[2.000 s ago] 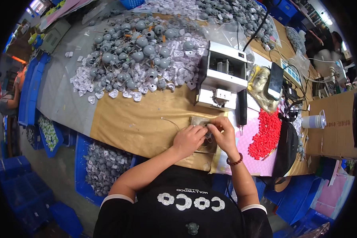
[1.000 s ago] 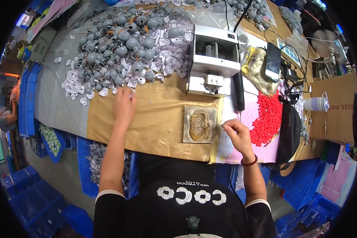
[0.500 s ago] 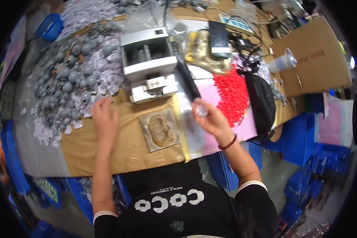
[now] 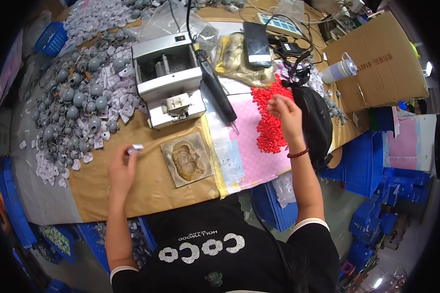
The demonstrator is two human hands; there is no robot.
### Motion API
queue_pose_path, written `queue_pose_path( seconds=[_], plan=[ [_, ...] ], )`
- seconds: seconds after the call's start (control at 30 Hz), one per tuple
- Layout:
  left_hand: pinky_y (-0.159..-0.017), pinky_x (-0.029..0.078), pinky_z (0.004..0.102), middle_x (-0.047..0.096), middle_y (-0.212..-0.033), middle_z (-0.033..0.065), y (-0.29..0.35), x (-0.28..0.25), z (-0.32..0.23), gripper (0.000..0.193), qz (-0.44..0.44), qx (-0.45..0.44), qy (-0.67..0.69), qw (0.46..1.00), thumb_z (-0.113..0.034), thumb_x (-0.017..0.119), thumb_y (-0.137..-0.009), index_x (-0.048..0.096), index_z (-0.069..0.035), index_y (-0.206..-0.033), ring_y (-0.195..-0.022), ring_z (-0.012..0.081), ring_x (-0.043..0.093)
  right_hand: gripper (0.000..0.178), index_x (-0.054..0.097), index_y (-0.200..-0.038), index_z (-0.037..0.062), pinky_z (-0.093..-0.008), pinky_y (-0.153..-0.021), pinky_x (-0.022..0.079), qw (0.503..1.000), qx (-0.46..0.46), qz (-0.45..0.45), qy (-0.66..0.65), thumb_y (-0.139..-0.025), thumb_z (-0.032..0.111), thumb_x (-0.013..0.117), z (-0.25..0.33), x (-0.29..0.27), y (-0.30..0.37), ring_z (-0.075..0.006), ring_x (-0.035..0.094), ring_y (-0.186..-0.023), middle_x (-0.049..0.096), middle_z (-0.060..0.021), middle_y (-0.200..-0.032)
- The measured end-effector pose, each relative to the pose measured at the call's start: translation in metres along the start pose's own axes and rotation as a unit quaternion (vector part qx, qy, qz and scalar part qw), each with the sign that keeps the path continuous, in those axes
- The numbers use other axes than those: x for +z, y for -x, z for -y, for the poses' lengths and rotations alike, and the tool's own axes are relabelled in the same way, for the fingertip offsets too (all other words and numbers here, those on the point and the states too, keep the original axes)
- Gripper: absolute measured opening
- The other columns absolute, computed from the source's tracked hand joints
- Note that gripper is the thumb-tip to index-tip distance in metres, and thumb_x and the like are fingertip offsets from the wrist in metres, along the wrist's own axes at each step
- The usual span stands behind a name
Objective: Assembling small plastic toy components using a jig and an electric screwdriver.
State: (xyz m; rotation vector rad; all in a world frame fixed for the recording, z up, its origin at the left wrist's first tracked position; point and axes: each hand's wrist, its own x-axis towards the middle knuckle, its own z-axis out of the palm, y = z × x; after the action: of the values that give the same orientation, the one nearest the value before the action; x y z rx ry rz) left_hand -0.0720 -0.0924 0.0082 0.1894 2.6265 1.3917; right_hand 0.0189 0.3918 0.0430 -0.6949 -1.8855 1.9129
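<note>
My left hand point(image 4: 122, 168) pinches a small white-and-grey part point(image 4: 135, 147) above the brown table cover, just left of a square tan mould block point(image 4: 187, 159) with a hollowed shape in it. My right hand point(image 4: 284, 111) hovers over a heap of small red parts point(image 4: 268, 117) on a pink sheet point(image 4: 252, 146), fingers bunched together; whether it holds a red piece cannot be made out. A large pile of grey round parts point(image 4: 78, 107) with white tags covers the table to the left.
A grey metal benchtop machine point(image 4: 168, 78) stands behind the mould, a black pen-shaped tool point(image 4: 219, 93) beside it. A black bag point(image 4: 315, 119), a cardboard box point(image 4: 381, 61), a white cup point(image 4: 338, 71) and cables sit on the right. Blue crates point(image 4: 362, 166) line the floor.
My left hand came back from the grey pile carrying a small part. My right hand left the mould and reached right to the red heap. The view swung right.
</note>
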Motion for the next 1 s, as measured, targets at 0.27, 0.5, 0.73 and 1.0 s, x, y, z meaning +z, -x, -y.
queue_pose_path(
  seconds=[0.27,0.5,0.73,1.0],
  plan=[
    [-0.089,0.050,0.0419,0.062,-0.113,0.0157,0.063,0.017,0.024,0.030,-0.004,0.168,-0.202,0.965,-0.010,0.073,-0.087,0.069,-0.003,-0.116,-0.102,0.0343,0.057,0.014,0.071,-0.098,0.0016,-0.0394,-0.082,0.053,0.796,-0.300,0.113,0.513,-0.085,0.003,0.069,-0.016,0.013,-0.002,-0.0334,0.063,-0.092,0.068,-0.0126,-0.095],
    [-0.090,0.050,0.0401,0.065,-0.108,0.0133,0.056,0.030,-0.016,0.032,-0.005,0.188,-0.074,0.979,-0.009,0.080,-0.079,0.069,-0.002,-0.108,-0.103,0.0323,0.060,0.010,0.068,-0.088,0.0048,-0.0412,-0.078,0.050,0.645,-0.395,0.147,0.638,-0.081,0.006,0.061,-0.046,0.019,-0.051,-0.0311,0.060,-0.092,0.063,-0.0107,-0.091],
    [-0.092,0.046,0.0403,0.062,-0.110,0.0072,0.036,0.083,-0.057,0.030,0.038,0.234,-0.081,0.968,-0.011,0.082,-0.074,0.069,-0.007,-0.100,-0.108,0.0308,0.055,0.010,0.065,-0.087,0.0052,-0.0424,-0.077,0.050,0.636,-0.402,0.180,0.633,-0.078,0.004,0.062,-0.049,0.014,-0.059,-0.0314,0.060,-0.091,0.062,-0.0119,-0.088],
    [-0.095,0.043,0.0426,0.059,-0.111,0.0083,0.042,0.090,-0.051,0.041,0.019,0.178,-0.067,0.982,-0.014,0.085,-0.070,0.060,-0.007,-0.103,-0.107,0.0325,0.051,0.020,0.064,-0.091,0.0050,-0.0400,-0.073,0.050,0.842,-0.297,0.343,0.293,-0.073,0.000,0.072,-0.016,0.114,0.055,-0.0300,0.061,-0.085,0.063,-0.0108,-0.089]
  ],
)
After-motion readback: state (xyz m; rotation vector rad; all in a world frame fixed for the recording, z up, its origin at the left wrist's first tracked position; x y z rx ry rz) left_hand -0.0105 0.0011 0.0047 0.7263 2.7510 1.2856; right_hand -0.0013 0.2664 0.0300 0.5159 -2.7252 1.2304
